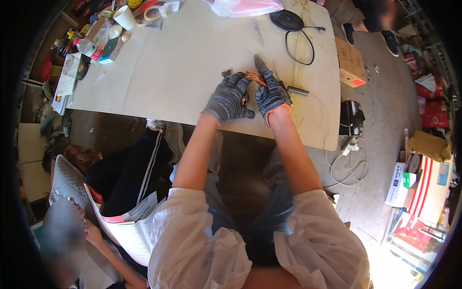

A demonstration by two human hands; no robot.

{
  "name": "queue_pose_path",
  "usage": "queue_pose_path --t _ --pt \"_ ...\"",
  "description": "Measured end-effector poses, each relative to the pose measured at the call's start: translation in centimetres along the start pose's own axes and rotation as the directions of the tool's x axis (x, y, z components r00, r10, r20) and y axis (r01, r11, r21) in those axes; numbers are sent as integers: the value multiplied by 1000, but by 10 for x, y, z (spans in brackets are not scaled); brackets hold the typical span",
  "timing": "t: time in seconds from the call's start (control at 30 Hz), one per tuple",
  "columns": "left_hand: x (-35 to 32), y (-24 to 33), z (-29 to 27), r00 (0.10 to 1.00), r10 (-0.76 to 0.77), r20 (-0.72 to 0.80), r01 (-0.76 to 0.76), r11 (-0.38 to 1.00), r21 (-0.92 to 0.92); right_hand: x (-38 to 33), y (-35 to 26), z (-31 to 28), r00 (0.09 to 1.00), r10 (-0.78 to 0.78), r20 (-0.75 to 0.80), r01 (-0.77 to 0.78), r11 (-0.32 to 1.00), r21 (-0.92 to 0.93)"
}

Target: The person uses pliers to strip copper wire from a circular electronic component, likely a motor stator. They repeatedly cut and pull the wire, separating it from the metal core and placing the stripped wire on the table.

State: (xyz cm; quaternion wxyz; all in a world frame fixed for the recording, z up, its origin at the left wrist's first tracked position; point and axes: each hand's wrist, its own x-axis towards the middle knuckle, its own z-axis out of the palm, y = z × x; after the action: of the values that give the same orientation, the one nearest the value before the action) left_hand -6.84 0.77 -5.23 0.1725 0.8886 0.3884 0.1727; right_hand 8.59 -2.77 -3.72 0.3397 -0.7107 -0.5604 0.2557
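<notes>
A copper-coloured stringy bundle (256, 78), perhaps copper wire, spans the gap between my hands just above the tabletop. My left hand (227, 99), in a grey knit glove, has its fingertips closed at the bundle's left end, with the thumb toward the table's near edge. My right hand (272, 95), gloved alike with an orange cuff, grips the other end. A small brownish bit shows beside my left palm, its kind unclear. Close to my right hand lies a dark grey cylindrical piece (298, 91). A small dark lump (226, 73) rests beyond my left fingers.
The pale table (159, 72) carries a black disc with a cable (287, 20), a plastic bottle (88, 48) and a white cup (124, 18). A cardboard box (350, 62) and a power strip (350, 146) are on the floor at right. Another person sits at lower left.
</notes>
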Motion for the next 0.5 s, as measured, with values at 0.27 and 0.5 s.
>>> queue_pose_path --t 0.27,0.5 --pt "6 -1 1 983 -174 53 180 898 -402 19 15 6 923 124 365 -372 39 927" --pt "6 22 -10 993 -115 18 43 215 -976 8 -5 -25 850 -218 481 -526 -429 735"
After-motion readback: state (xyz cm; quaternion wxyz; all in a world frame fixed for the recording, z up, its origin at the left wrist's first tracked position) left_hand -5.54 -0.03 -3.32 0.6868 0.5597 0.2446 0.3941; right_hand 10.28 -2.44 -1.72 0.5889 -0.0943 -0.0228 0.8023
